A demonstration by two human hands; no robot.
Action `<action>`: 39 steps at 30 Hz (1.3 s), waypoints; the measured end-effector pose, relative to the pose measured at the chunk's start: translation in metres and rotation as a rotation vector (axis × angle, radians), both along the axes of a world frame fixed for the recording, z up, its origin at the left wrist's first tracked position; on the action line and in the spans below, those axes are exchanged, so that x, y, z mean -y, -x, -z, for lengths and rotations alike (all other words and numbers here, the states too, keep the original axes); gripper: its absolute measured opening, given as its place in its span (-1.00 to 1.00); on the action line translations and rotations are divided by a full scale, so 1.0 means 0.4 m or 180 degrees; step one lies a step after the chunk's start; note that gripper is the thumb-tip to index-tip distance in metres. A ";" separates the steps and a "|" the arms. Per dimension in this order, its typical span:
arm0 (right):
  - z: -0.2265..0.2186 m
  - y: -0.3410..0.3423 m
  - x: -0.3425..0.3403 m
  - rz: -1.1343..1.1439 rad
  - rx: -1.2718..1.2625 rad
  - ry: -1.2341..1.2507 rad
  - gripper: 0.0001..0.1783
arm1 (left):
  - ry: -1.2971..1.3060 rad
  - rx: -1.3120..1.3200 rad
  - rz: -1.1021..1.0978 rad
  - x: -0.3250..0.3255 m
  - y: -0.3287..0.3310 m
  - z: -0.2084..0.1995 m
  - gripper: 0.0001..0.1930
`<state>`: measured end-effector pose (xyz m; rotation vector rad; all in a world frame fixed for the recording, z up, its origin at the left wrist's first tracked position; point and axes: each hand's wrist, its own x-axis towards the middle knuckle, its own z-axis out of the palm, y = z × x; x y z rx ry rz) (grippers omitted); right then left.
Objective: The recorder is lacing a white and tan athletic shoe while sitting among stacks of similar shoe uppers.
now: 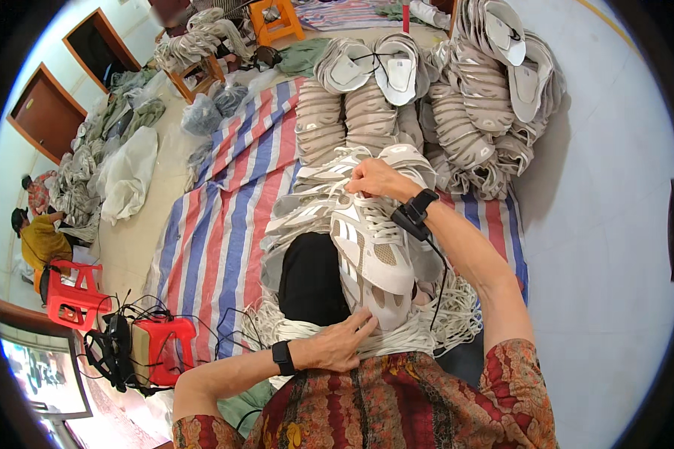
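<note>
A white and beige shoe upper (371,243) lies lengthwise in front of me, toe toward my body, with white lace threaded across its front. My right hand (378,179) is closed in a pinch at its far, ankle end; whether the fingertips grip lace or edge is hard to see. Under its toe shows another pale upper (386,307). My left hand (337,343) rests by that lower toe, fingers stretched out and apart, touching it. A black cloth-like piece (311,278) is left of the uppers. Bundled white shoelaces (457,318) spread across my lap.
Stacked uppers (371,120) stand ahead, with more stacks (472,112) to the right. A striped sheet (228,194) covers the floor. At left are a red stool (176,348) with black cables and another red stool (75,292). A person in yellow (43,239) sits far left.
</note>
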<state>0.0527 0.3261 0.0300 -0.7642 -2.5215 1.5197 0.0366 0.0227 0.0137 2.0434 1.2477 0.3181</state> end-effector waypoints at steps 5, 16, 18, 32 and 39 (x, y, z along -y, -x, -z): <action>0.022 -0.088 -0.133 -0.0011 -0.0352 -0.0045 -0.68 | 0.0256 -0.0082 0.0199 -0.008 0.006 -0.001 -0.15; 0.079 -0.297 0.069 0.0817 -0.0907 -0.0424 -0.74 | 0.0447 0.0348 -0.0098 -0.180 0.177 -0.201 -0.60; 0.084 -0.314 0.097 0.1105 -0.0933 -0.0324 -0.74 | 0.0247 -0.0005 -0.0768 -0.288 0.228 -0.255 -0.73; 0.115 -0.261 0.168 0.1040 -0.1522 -0.2294 -0.90 | -0.1378 -0.0584 -0.0074 -0.806 0.121 -0.018 -0.20; 0.130 -0.266 0.157 0.1133 -0.1812 -0.1856 -0.87 | -0.1197 -0.1673 0.1099 -0.830 0.103 -0.046 -0.23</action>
